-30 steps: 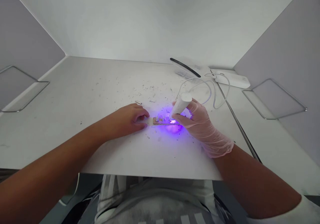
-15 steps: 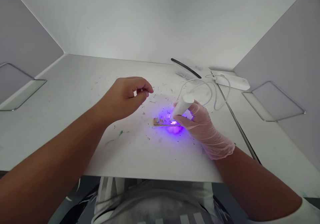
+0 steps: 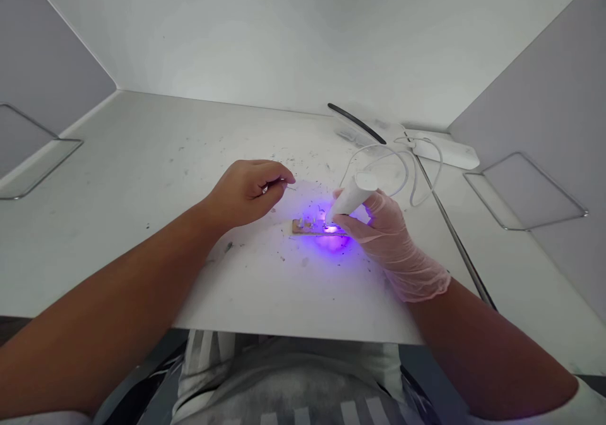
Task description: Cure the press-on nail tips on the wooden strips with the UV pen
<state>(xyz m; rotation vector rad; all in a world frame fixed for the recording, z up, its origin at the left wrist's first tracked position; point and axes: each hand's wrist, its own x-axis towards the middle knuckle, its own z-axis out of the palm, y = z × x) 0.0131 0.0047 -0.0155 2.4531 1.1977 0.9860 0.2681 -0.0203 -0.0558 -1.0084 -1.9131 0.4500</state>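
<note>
My right hand [image 3: 386, 235], in a thin pinkish see-through glove, is closed around a white handheld UV lamp [image 3: 356, 192]. The lamp tilts down and throws violet light on a small flat strip [image 3: 298, 227] on the table. Little upright pieces stand along that strip; the glare and my fingers hide its right part. My left hand [image 3: 250, 191], ungloved, hovers to the upper left of the strip with thumb and forefinger pinched. A thin pale sliver seems to poke out at the fingertips, too small to name.
Dark and green specks litter the white table [image 3: 118, 223]. A black-edged clear piece [image 3: 356, 122] lies at the back. To its right, a white cable [image 3: 406, 160] loops near a white box-shaped device [image 3: 447, 150]. Wire frames [image 3: 525, 191] stand by both side walls.
My left hand has lowered slightly and its fingertips have drawn closer together. The lamp leans a little more to the right, still shining on the strip. The view has shifted slightly.
</note>
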